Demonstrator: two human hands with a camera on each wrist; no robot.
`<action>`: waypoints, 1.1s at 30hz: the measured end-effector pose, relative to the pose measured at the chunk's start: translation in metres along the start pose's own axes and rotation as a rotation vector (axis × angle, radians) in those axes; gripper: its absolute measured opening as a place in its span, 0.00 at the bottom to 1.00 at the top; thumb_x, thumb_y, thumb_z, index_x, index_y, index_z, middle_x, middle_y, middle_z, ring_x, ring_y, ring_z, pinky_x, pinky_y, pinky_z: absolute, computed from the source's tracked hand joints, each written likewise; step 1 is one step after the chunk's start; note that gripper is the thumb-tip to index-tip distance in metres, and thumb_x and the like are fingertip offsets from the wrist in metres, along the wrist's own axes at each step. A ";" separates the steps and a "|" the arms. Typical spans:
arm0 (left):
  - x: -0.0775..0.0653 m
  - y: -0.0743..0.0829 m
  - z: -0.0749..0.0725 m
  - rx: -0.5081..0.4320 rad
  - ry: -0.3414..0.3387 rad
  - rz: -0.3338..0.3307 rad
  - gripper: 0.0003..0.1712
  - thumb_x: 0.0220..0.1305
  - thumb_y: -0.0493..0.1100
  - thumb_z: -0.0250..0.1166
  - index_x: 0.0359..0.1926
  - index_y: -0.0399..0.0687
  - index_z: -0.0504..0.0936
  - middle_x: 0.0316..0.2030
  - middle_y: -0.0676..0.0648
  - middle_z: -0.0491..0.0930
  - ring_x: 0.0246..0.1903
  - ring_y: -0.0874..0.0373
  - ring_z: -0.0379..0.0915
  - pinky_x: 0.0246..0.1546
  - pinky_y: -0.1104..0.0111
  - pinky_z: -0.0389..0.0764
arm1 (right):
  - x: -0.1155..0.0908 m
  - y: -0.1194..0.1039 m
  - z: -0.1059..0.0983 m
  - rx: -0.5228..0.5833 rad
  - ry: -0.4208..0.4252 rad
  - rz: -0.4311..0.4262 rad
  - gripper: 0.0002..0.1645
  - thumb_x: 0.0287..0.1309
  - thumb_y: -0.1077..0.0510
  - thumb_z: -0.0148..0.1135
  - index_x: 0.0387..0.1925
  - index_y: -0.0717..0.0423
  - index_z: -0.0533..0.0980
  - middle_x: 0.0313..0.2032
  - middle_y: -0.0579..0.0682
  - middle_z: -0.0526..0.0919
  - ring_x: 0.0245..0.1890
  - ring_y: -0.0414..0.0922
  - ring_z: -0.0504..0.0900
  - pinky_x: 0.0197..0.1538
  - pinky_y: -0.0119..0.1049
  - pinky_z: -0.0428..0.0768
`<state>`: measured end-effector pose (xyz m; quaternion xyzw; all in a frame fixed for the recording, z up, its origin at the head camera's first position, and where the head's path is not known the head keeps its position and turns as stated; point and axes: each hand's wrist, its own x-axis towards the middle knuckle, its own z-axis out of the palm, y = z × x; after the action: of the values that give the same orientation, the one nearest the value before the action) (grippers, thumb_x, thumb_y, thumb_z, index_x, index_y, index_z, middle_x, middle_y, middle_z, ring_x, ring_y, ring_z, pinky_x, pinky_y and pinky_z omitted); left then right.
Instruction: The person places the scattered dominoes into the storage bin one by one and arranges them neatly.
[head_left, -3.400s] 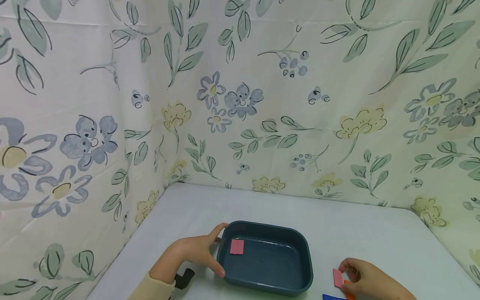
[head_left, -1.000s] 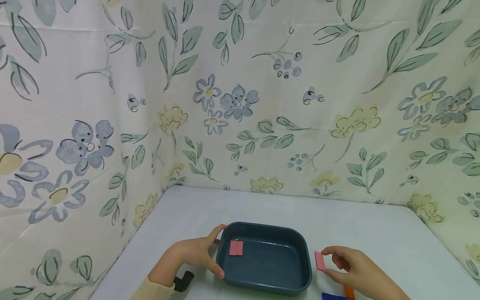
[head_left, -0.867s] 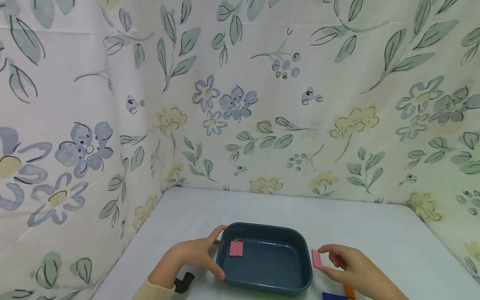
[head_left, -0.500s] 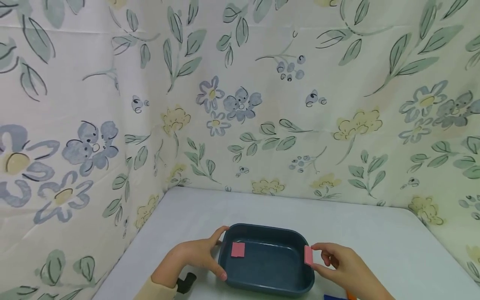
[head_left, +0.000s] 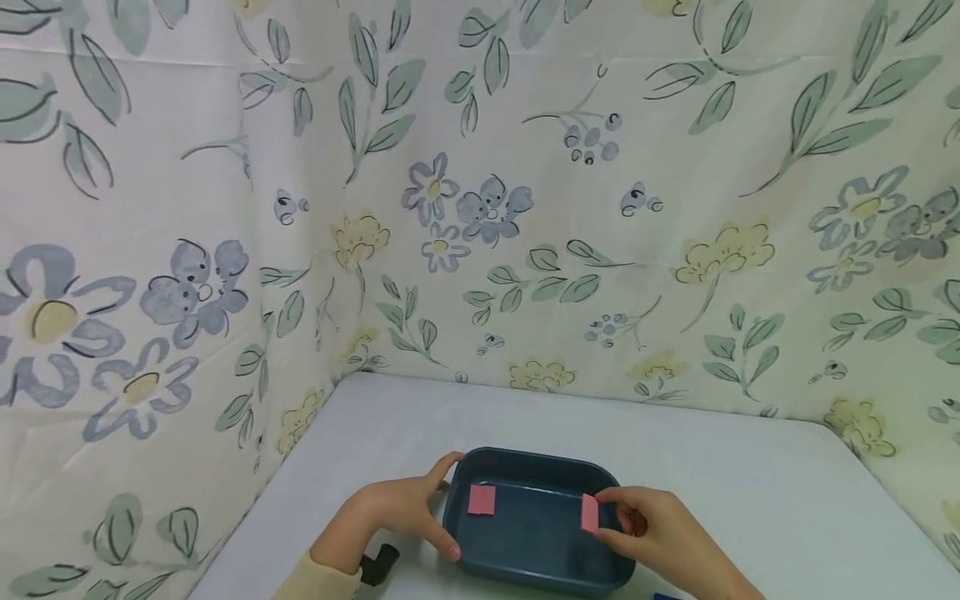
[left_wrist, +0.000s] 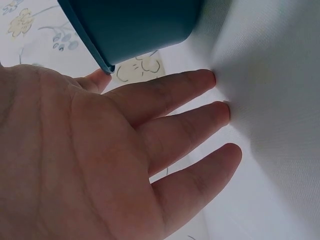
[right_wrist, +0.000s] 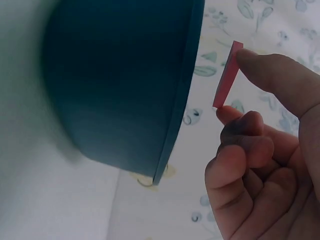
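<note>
A dark teal tray (head_left: 536, 537) stands on the white table. My left hand (head_left: 408, 504) spreads round its left end in the head view, forefinger at the back corner and thumb at the front. In the left wrist view, the other fingers (left_wrist: 185, 132) stretch straight below the tray's rim. Between thumb and forefinger, my right hand (head_left: 648, 525) pinches a thin pink rectangular tile (head_left: 589, 513), held upright over the right part of the tray. From the right wrist view, this tile (right_wrist: 228, 75) shows edge-on above the rim. Flat pink tiles (head_left: 482, 500) lie together at the tray's left side.
At the bottom edge of the head view, a blue piece (head_left: 664, 597) peeks out in front of the tray. A black object (head_left: 381, 564) sits by my left wrist. Floral cloth (head_left: 540, 208) hangs behind and to the left of the table (head_left: 720, 467).
My right hand has picked up the pink tile from beside the orange and blue pieces and carried it left across the tray's right rim. The left hand stays at the tray.
</note>
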<state>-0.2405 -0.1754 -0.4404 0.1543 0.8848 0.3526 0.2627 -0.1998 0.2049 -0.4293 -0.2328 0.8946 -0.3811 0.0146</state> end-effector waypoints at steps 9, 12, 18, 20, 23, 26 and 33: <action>-0.003 0.005 0.001 -0.008 0.005 -0.005 0.74 0.40 0.54 0.86 0.78 0.62 0.44 0.67 0.40 0.68 0.67 0.40 0.61 0.60 0.35 0.62 | 0.009 -0.001 0.012 0.017 -0.066 0.001 0.20 0.58 0.42 0.72 0.46 0.48 0.82 0.19 0.37 0.71 0.18 0.34 0.69 0.23 0.30 0.72; -0.004 0.006 0.001 -0.011 0.005 -0.008 0.74 0.40 0.54 0.86 0.78 0.63 0.44 0.67 0.40 0.68 0.67 0.40 0.61 0.60 0.35 0.62 | 0.013 -0.001 0.016 0.017 -0.076 -0.011 0.20 0.58 0.42 0.72 0.46 0.48 0.82 0.19 0.37 0.71 0.18 0.33 0.69 0.22 0.30 0.71; -0.004 0.005 0.000 -0.019 0.004 0.001 0.73 0.40 0.53 0.86 0.78 0.63 0.44 0.67 0.39 0.68 0.67 0.40 0.61 0.60 0.35 0.61 | 0.021 -0.005 0.024 0.003 -0.088 -0.013 0.20 0.58 0.41 0.72 0.46 0.48 0.83 0.19 0.37 0.71 0.18 0.34 0.70 0.23 0.29 0.70; -0.004 0.004 0.000 -0.023 0.003 0.005 0.73 0.40 0.53 0.86 0.78 0.63 0.44 0.67 0.39 0.68 0.67 0.40 0.61 0.60 0.35 0.61 | 0.024 -0.007 0.027 0.000 -0.087 0.004 0.21 0.57 0.40 0.72 0.46 0.47 0.83 0.19 0.37 0.71 0.19 0.35 0.70 0.22 0.29 0.69; -0.005 0.004 -0.001 -0.022 0.004 0.010 0.73 0.40 0.52 0.86 0.78 0.62 0.44 0.67 0.39 0.68 0.67 0.40 0.61 0.60 0.36 0.61 | 0.028 -0.010 0.033 -0.008 -0.078 0.019 0.22 0.57 0.39 0.72 0.46 0.47 0.83 0.19 0.37 0.71 0.19 0.35 0.70 0.22 0.28 0.68; -0.005 0.005 -0.001 -0.019 0.005 0.010 0.74 0.40 0.53 0.86 0.78 0.62 0.44 0.67 0.39 0.68 0.67 0.41 0.61 0.60 0.36 0.62 | 0.033 -0.012 0.038 -0.005 -0.071 0.019 0.23 0.57 0.40 0.72 0.47 0.49 0.83 0.19 0.37 0.71 0.19 0.35 0.70 0.22 0.28 0.68; -0.004 0.004 0.000 -0.018 0.005 0.007 0.73 0.40 0.53 0.86 0.78 0.62 0.44 0.67 0.40 0.68 0.66 0.41 0.61 0.60 0.36 0.62 | 0.043 -0.016 0.052 -0.007 -0.037 -0.006 0.21 0.56 0.42 0.74 0.46 0.49 0.83 0.19 0.37 0.71 0.19 0.35 0.70 0.23 0.28 0.68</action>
<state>-0.2372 -0.1745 -0.4357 0.1540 0.8819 0.3617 0.2604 -0.2213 0.1422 -0.4487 -0.2427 0.8947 -0.3737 0.0294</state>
